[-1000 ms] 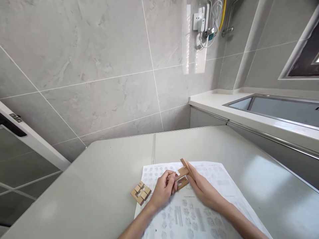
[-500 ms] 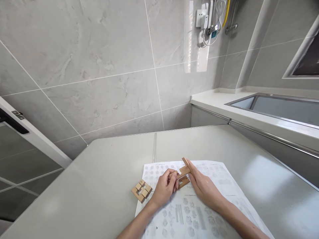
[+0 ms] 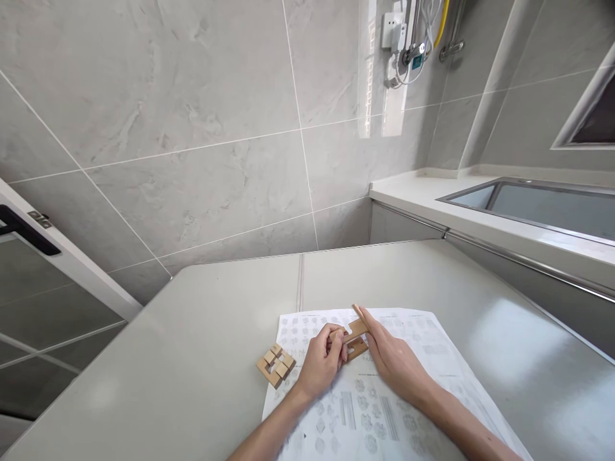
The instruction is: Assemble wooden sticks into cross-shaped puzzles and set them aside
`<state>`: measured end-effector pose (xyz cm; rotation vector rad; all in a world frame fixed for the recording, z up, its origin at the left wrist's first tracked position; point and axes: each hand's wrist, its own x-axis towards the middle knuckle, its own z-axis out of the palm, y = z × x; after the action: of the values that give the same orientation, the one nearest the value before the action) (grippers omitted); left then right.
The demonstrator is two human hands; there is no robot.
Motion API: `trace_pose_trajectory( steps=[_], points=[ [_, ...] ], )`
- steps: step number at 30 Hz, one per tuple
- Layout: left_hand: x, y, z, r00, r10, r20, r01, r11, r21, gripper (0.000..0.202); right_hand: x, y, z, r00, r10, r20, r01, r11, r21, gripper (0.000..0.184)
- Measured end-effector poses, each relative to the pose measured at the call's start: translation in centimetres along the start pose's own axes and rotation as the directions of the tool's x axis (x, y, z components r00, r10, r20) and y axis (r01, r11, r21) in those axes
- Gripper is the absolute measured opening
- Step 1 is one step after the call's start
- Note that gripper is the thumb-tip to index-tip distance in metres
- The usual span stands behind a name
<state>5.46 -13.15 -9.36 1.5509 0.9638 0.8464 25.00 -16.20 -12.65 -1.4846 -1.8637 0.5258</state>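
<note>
Risk noted: the notched wooden bar (image 3: 357, 329) could twist out of line — the left hand (image 3: 319, 362) appears to pinch it only near one end. The right hand (image 3: 394, 354) has its fingers around a thin wooden slat (image 3: 357, 311), their far side hidden. The bar sits between the hands, above the printed sheet (image 3: 353, 435); its long axis runs crosswise, rising slightly rightward, and the slat slants across its right end.
</note>
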Motion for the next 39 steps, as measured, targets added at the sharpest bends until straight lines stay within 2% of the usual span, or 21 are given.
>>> trace_pose_trajectory(
  steps=[5, 12, 22, 29, 39],
  points=[
    [-0.1, 0.0, 0.2, 1.0, 0.001, 0.004, -0.001, 1.0, -0.011, 0.039, -0.1, -0.3, 0.6, 0.998, 0.054, 0.023, -0.054, 0.998, 0.034, 0.07],
    [0.0, -0.1, 0.1, 1.0, 0.018, -0.011, -0.018, 1.0, -0.003, 0.041, 0.0, -0.2, 0.4, 1.0, -0.013, 0.019, 0.012, 0.997, 0.07, 0.074],
    [-0.1, 0.3, 0.0, 1.0, 0.009, 0.0, -0.009, 0.999, 0.051, 0.042, -0.2, -0.8, 0.1, 0.999, 0.006, 0.045, -0.011, 0.994, 0.104, 0.074],
    [-0.1, 0.3, -0.4, 1.0, 0.008, 0.027, -0.01, 0.998, 0.068, 0.05, -0.1, -0.5, -0.4, 0.996, 0.003, 0.094, -0.013, 0.994, 0.104, 0.071],
    [-0.1, 0.4, -0.3, 0.999, 0.025, 0.03, -0.027, 0.996, 0.088, 0.048, -0.2, -1.2, 0.0, 0.999, 0.007, 0.042, -0.013, 0.99, 0.142, 0.07]
  ],
)
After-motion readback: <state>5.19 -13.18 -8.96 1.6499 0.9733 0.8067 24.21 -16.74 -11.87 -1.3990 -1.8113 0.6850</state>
